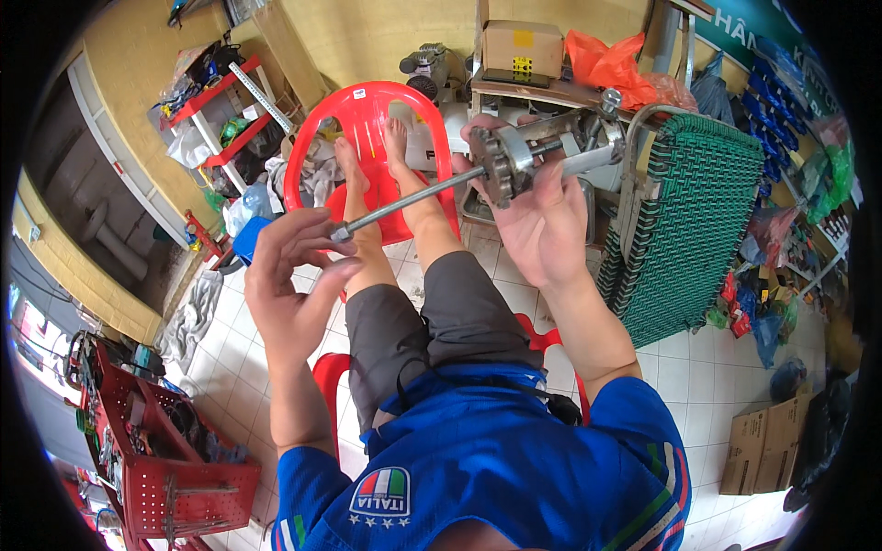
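- Dark toothed metal wheel [497, 170] on a silver rod [413, 196], before the red plastic chair [390, 94].
- My right grip [542, 216] clamps the wheel; I cannot tell if my left grip [299, 275] pinches the rod's nut [341, 233].
- Right of the chair: green woven panel [695, 220].

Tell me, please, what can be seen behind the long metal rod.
Behind the metal rod are the person's bare legs and part of the red chair. Whatever the rod directly covers cannot be seen.
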The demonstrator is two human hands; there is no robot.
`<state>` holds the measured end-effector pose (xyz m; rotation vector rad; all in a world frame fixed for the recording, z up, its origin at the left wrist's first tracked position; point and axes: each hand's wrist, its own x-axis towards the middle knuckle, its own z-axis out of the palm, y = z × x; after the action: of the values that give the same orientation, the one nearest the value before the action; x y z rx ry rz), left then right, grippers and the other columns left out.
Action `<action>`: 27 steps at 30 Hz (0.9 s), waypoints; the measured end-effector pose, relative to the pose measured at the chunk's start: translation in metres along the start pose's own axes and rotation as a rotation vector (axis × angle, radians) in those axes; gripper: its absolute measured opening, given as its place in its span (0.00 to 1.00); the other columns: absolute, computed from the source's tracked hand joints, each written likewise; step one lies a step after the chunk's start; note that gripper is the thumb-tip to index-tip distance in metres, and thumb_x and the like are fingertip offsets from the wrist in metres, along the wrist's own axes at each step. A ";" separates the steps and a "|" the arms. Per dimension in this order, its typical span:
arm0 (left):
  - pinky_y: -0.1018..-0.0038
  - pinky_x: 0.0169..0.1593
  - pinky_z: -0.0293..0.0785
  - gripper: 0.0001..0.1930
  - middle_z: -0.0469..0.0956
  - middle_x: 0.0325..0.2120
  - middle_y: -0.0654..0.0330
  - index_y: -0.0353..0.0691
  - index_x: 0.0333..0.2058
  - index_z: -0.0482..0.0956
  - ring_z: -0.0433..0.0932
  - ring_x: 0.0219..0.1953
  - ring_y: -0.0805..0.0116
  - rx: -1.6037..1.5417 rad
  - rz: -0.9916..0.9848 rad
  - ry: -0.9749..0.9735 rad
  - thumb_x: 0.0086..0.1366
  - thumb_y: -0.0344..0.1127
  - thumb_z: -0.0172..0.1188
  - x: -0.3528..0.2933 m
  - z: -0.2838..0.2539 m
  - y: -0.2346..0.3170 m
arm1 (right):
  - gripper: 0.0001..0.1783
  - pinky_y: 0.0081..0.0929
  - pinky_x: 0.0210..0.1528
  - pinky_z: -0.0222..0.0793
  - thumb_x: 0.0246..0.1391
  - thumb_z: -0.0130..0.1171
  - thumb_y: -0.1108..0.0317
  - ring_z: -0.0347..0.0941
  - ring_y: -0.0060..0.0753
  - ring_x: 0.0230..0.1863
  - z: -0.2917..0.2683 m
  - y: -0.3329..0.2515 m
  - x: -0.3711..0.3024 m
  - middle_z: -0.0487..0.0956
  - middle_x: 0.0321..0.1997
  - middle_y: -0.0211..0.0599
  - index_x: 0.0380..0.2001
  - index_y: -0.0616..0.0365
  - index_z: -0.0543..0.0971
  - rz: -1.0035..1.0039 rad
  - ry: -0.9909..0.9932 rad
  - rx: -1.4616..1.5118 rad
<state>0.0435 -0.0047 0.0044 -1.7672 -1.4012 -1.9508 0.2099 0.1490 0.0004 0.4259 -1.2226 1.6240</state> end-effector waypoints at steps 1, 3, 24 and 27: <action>0.80 0.28 0.74 0.10 0.77 0.31 0.54 0.30 0.38 0.75 0.79 0.29 0.70 0.031 0.024 -0.034 0.56 0.21 0.59 -0.001 -0.003 0.000 | 0.28 0.50 0.65 0.55 0.61 0.46 0.52 0.58 0.48 0.65 0.000 -0.002 0.001 0.61 0.62 0.54 0.59 0.57 0.58 0.012 0.003 0.009; 0.79 0.30 0.76 0.17 0.78 0.33 0.54 0.30 0.40 0.75 0.79 0.31 0.69 0.096 0.090 -0.056 0.49 0.16 0.64 -0.001 -0.005 -0.004 | 0.29 0.50 0.65 0.55 0.62 0.45 0.52 0.57 0.48 0.65 -0.001 -0.005 0.003 0.61 0.62 0.52 0.59 0.57 0.58 0.039 0.009 0.030; 0.79 0.28 0.73 0.11 0.77 0.33 0.56 0.28 0.37 0.75 0.77 0.28 0.72 0.040 -0.008 -0.066 0.56 0.26 0.64 0.005 -0.011 -0.007 | 0.29 0.49 0.64 0.57 0.60 0.49 0.56 0.60 0.47 0.63 -0.001 0.001 -0.001 0.61 0.62 0.54 0.60 0.54 0.57 -0.038 -0.014 -0.031; 0.80 0.30 0.74 0.15 0.77 0.32 0.54 0.28 0.37 0.75 0.78 0.29 0.71 0.119 0.086 -0.079 0.49 0.19 0.66 0.003 -0.017 -0.013 | 0.27 0.43 0.63 0.59 0.60 0.51 0.65 0.63 0.42 0.61 0.001 -0.004 0.000 0.67 0.59 0.50 0.59 0.61 0.57 -0.004 0.021 0.170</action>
<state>0.0226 -0.0079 0.0023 -1.8360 -1.4094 -1.7355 0.2130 0.1485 0.0028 0.5156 -1.0712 1.7315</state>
